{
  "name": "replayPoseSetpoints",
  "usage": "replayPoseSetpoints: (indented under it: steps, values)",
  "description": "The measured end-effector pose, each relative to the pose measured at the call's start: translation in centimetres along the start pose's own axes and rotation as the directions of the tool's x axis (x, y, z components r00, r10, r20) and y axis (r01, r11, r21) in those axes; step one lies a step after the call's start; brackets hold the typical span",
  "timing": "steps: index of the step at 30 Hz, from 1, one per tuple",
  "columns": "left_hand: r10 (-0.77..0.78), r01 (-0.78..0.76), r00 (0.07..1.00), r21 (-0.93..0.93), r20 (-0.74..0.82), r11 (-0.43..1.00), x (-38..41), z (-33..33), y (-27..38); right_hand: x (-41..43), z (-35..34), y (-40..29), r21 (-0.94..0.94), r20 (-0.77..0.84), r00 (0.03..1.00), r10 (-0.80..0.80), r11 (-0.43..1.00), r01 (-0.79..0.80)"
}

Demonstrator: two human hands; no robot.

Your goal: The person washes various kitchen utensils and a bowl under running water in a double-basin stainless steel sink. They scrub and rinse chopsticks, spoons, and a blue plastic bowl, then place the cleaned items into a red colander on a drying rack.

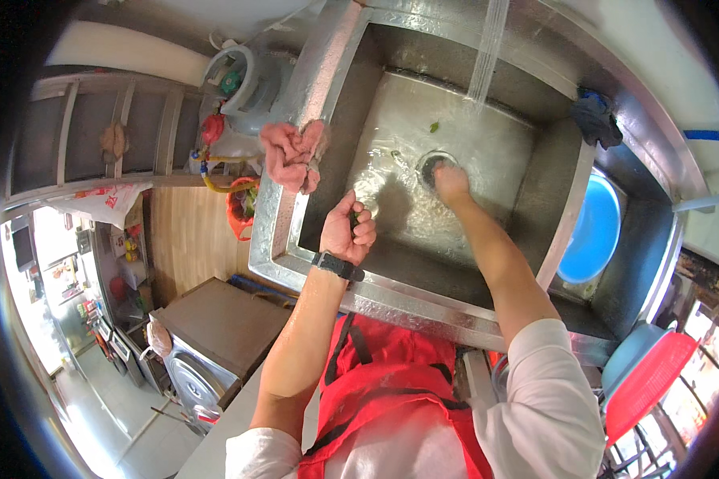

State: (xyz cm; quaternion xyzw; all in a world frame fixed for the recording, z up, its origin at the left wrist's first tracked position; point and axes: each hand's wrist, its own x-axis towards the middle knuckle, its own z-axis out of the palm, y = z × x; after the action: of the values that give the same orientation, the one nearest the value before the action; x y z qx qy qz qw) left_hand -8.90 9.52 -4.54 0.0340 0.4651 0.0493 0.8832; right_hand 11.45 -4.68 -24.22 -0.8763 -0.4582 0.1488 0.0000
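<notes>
My left hand (349, 230), a dark watch on its wrist, is raised over the near left part of a stainless steel sink basin (455, 251). Its fingers are curled around some dark green scraps (355, 220), probably leaves. Down at the basin floor, my right hand (451, 181) touches the round drain (431, 170); its fingertips are blurred and partly hidden, so what they hold is unclear. Shallow rippling water covers the floor around it. A stream of water (486, 60) falls into the far side. One small green leaf (434, 127) lies in the water beyond the drain.
A pink cloth (293, 154) hangs over the left rim. A dark cloth (596, 118) drapes the divider's far end. The right basin holds a blue tub (590, 230). A gas cylinder (257, 90) and an orange-red basket (239, 209) stand left; a red colander (653, 383) is at right.
</notes>
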Motion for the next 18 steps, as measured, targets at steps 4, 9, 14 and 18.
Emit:
replayPoseSetpoints:
  steps: [4,9,14,18]
  values:
    - [-0.017,0.016,1.000,0.069,0.007,0.998,0.5,0.7,-0.8,-1.1,0.3,0.1,0.151,-0.100,0.983,0.153,0.979,-0.137]
    - [-0.023,0.039,0.997,0.219,-0.076,0.975,3.5,1.8,-2.8,-6.5,-6.7,0.5,0.702,-0.048,0.937,0.347,0.679,-0.215]
    - [-0.160,0.154,0.987,0.332,-0.009,0.931,6.8,4.3,-7.5,-12.0,-17.4,-3.0,0.972,0.004,0.978,0.209,0.229,-0.053]
    - [-0.126,0.130,0.992,0.194,-0.030,0.972,6.1,6.4,-10.4,-14.2,-20.9,-5.1,0.711,-0.188,0.982,-0.017,0.687,0.149]
